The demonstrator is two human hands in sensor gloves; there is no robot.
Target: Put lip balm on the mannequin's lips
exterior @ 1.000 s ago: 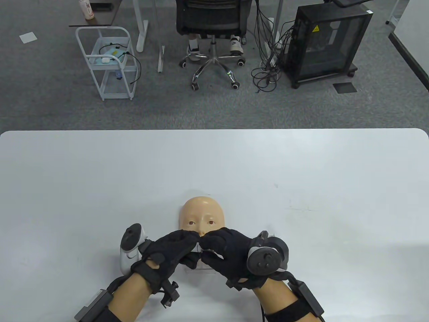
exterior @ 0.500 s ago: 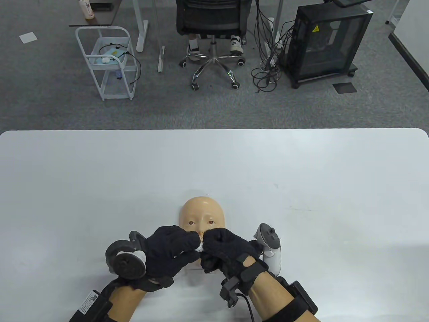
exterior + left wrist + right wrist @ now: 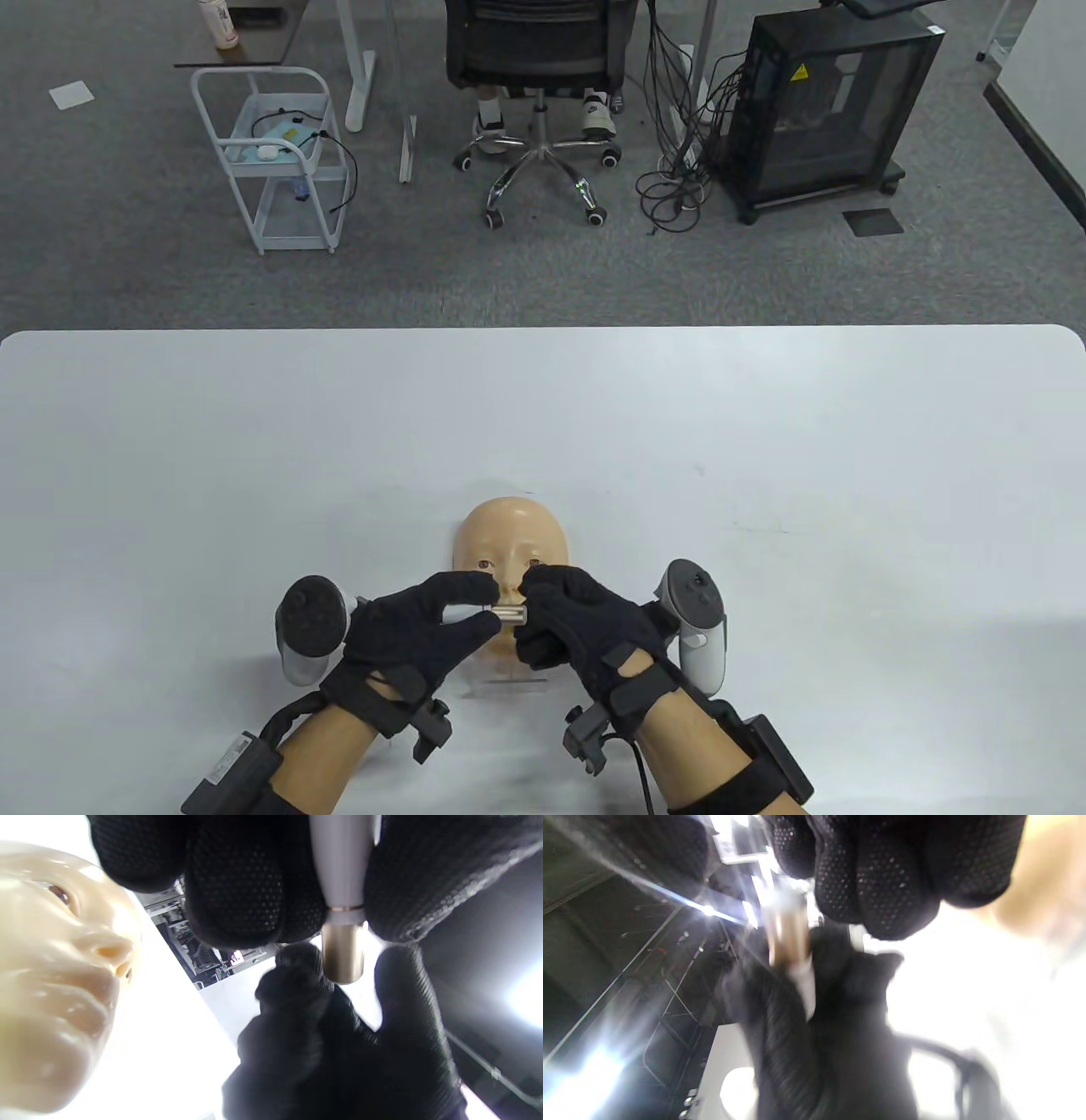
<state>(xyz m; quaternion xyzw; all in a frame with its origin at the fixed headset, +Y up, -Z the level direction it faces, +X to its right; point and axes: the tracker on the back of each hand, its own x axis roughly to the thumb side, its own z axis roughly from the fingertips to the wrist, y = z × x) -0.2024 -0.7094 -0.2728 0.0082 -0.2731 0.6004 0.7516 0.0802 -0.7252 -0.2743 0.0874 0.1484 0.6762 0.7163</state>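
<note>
A mannequin face lies on the white table, and my hands cover its mouth in the table view. My left hand pinches the white body of the lip balm, held level just above the lower face. A gold inner sleeve sticks out of the white body. My right hand has its fingers curled at the gold end. I see no cap; what lies inside the right fingers is hidden. The nose and lips show bare in the left wrist view.
A clear stand shows under the mannequin's chin between my wrists. Beyond the table's far edge are an office chair, a white cart and a black cabinet on grey carpet.
Both hands rolled at the wrists while working the tube. The hands have drawn slightly apart, and the gold sleeve now shows between them where only a white bit showed before.
</note>
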